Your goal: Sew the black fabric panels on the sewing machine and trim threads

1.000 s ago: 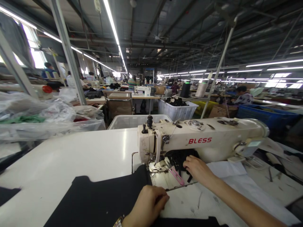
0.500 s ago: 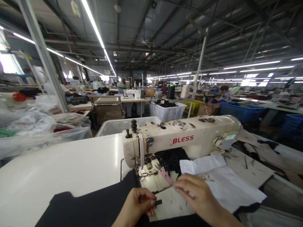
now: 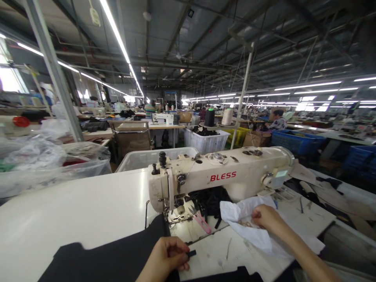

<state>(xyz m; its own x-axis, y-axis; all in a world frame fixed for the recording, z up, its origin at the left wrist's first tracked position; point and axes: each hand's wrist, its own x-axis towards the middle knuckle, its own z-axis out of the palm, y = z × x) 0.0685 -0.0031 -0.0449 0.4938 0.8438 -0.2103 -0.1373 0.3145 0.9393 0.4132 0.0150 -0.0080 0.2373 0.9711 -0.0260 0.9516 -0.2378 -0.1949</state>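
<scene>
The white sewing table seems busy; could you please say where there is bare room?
Widest bare patch: left of the sewing machine, beyond the black fabric. Smaller, lightly littered: between the left hand and crumpled white sheet. Crowded: beneath the machine, with black strips, thread snips in front.

Open tabletop point(image 3: 96, 199) leftward, sewing machine point(image 3: 223, 170) blocking ahead

1. Short black strip point(image 3: 192, 253): looks flat and narrow; sits pinched in the left hand point(image 3: 167, 254), pokes out past the fingertips toward the right.
2. Black fabric panel point(image 3: 102, 254): lies flat, notched along the far edge; runs beneath the left hand.
3. White wrap point(image 3: 235, 209): lies crumpled, partly folded, under the right hand point(image 3: 266, 219).
4. Small gold-coloured pieces point(image 3: 245, 224): lie on the wrap, near the right fingertips; too small to identify.
</scene>
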